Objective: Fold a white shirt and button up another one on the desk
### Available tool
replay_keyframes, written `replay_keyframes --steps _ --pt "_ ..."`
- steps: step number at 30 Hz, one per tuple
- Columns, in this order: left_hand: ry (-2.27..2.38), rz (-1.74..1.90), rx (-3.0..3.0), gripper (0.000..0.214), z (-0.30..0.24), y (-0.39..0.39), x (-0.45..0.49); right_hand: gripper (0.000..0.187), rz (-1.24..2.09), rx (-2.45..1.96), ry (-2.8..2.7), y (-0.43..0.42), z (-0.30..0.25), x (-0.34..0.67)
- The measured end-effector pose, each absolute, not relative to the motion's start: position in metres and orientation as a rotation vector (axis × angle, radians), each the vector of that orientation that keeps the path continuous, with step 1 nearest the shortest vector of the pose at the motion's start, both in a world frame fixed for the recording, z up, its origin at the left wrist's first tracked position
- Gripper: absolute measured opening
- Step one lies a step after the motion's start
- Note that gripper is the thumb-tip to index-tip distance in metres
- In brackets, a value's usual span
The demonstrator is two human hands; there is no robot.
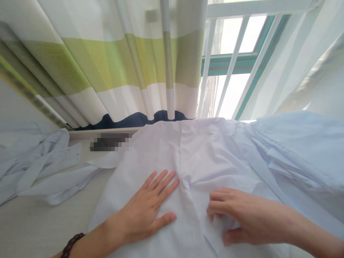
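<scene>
A white button-front shirt (pixel 150 154) lies spread before me, its placket running down the middle and its right half creased. My left hand (pixel 150 206) rests flat on the cloth just left of the placket, fingers spread, with a dark braided bracelet on the wrist. To the right of the placket, my right hand (pixel 242 215) is over the cloth, its fingers curled and its thumb apart from them. No fold of cloth shows gripped between that thumb and the fingers, though the fingertips are partly hidden.
More white cloth (pixel 303 143) is bunched at the right, and another white heap (pixel 32 161) with a long strip lies at the left on a pale surface (pixel 80 215). A blurred-out dark item (pixel 110 142) is near the back edge. Behind hang a green-and-white curtain (pixel 107 64) and white window bars (pixel 232 61).
</scene>
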State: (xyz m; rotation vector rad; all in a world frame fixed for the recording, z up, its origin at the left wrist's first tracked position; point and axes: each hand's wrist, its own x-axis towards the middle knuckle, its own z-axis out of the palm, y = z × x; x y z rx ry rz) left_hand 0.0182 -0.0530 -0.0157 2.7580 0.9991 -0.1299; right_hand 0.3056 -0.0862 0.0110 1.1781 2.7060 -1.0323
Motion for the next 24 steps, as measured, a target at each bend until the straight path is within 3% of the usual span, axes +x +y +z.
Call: replay_keyframes --steps 3,10,17,24 --pt "1.002 -0.127 2.777 0.067 -0.017 -0.054 0.017 0.003 -1.005 1.145 2.727 -0.083 0.007 0.303" --pt "0.955 -0.159 2.714 0.062 0.003 -0.049 0.014 0.007 -1.257 1.242 2.658 -0.084 0.035 0.324" --pt "0.835 0.13 2.74 0.034 0.017 -0.051 0.036 0.019 -1.449 1.317 2.715 -0.091 0.05 0.335" --pt "0.716 0.105 2.793 0.048 -0.007 -0.047 0.039 0.013 -1.59 1.246 2.625 -0.096 0.037 0.303"
